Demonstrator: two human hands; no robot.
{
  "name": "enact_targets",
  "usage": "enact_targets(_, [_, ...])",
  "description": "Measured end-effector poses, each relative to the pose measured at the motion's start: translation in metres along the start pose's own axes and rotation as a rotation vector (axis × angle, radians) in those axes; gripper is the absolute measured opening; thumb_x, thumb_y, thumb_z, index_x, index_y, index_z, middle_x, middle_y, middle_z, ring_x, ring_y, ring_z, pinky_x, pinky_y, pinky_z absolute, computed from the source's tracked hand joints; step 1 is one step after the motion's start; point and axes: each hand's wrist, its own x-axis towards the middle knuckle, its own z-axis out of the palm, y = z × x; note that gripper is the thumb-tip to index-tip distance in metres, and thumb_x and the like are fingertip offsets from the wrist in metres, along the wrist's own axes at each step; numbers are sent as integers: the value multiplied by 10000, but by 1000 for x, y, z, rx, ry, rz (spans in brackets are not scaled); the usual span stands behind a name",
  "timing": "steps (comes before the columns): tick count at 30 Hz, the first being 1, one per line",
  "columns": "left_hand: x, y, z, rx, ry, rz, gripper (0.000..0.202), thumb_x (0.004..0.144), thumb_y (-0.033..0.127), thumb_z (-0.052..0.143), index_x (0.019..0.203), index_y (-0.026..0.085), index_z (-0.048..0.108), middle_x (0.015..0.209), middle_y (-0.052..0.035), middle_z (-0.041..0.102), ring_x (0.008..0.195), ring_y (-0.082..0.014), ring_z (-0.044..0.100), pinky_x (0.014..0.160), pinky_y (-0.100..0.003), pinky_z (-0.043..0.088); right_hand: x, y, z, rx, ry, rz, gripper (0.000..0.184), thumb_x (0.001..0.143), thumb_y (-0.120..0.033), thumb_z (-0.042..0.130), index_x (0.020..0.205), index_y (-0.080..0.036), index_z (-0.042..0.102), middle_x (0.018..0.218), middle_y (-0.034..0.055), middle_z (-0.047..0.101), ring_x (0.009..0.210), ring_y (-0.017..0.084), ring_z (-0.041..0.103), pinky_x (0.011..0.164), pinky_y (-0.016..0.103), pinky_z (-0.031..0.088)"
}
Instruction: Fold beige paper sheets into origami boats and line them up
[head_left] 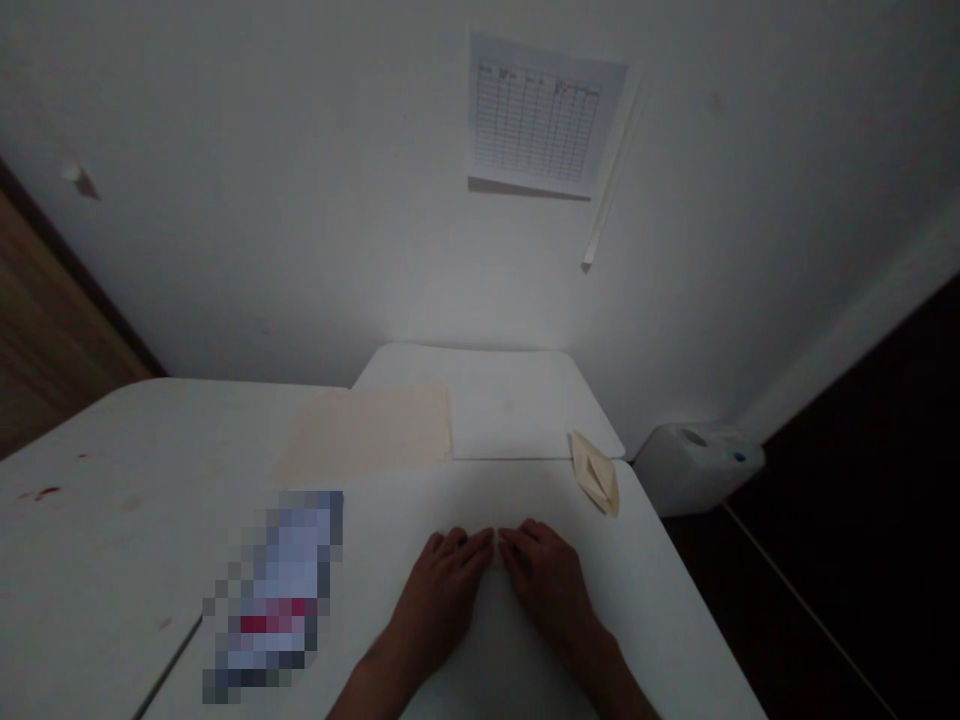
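i log my left hand (439,600) and right hand (544,590) apart, empty, lying flat on the smooth white table (480,500), just short of a creased, pointed fold of cream paper (596,472).

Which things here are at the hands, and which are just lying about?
At the hands: left hand, beside a blurred item; right hand, nearest folded paper; both empty on the white table.
Lying about: cream sheet, plastic jug, wall chart.
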Motion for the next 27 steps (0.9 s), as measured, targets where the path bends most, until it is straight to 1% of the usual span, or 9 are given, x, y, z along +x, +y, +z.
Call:
enact_targets(3, [-1,1,1,1,12,-1,523,803,-27,464,1253,220,569,1286,-47,613,1034,-247,564,883,-432,466,6,-5,2,-31,-44,-5,176,946,-219,515,1013,-264,672,860,8,626,808,144,594,755,227,436])
enact_targets(7, [-3,1,5,11,56,-12,508,800,-11,459,1254,190,568,1275,-60,619,1020,-254,563,883,-443,479,5,-7,4,-100,-51,12,199,952,-215,505,1058,-276,662,890,19,639,835,158,603,751,242,440])
enact_targets(10, [-5,2,7,12,84,-31,492,803,9,459,1243,193,580,1282,-60,616,1020,-254,561,891,-449,480,5,-8,5,-128,-65,12,205,950,-221,509,1080,-282,654,896,22,651,841,168,608,734,250,442])
enact_targets(17, [-14,2,2,55,78,-113,360,871,130,476,1188,218,621,1286,-37,617,1043,-280,554,877,-487,473,5,-10,3,-150,-77,31,208,954,-204,496,1072,-278,651,897,24,663,841,172,614,719,251,438])
enact_targets(22, [-23,-3,1,100,74,-162,364,865,155,490,1205,216,606,1289,-35,616,1059,-287,550,882,-478,462,5,-10,5,-167,-73,32,203,969,-215,466,1012,-254,661,891,34,662,847,177,612,724,260,440])
enact_targets(27, [-37,-14,-4,109,93,-201,382,863,187,501,1236,226,577,1300,-22,608,1078,-294,536,895,-463,450,4,-9,8,-168,-51,29,203,969,-220,458,1013,-251,654,878,34,652,831,177,606,717,263,438])
